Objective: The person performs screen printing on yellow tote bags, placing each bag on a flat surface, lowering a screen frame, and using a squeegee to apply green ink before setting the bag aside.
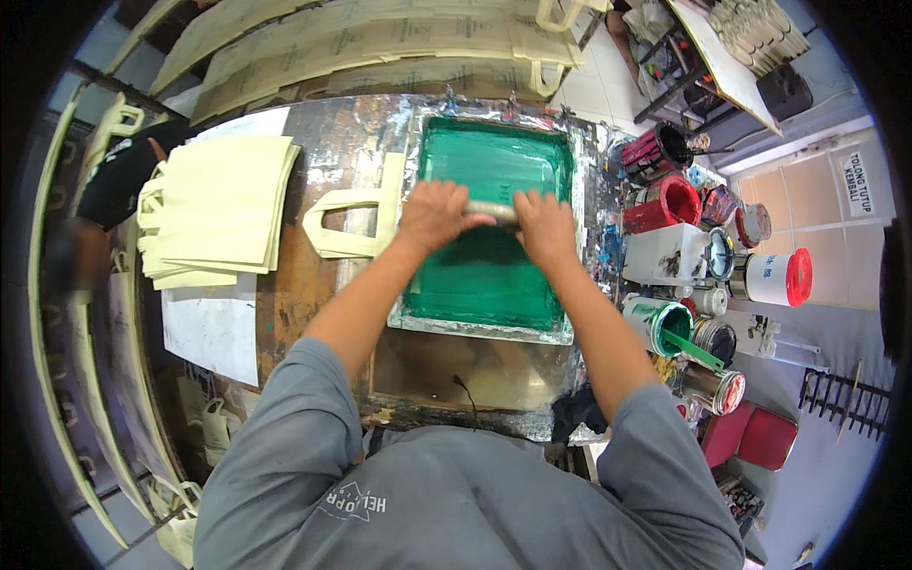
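My left hand (434, 217) and my right hand (546, 228) are both closed around the pale handle of a squeegee (491, 213). The squeegee lies across the middle of a screen printing frame (484, 331), whose mesh is coated with wet green ink (484, 294). My fingers cover the handle's ends, and its blade is hard to make out. From under the frame's left side sticks out a cream fabric bag (388, 204) with its handle loop spread on the table; the rest of it is hidden.
A stack of cream bags (228, 204) lies left on the stained table (313, 294), near a person in a dark top (119, 176). Along the right edge crowd paint cans, among them a green-smeared tub (651, 323) and a red can (660, 204). Racks of bags (380, 43) stand beyond.
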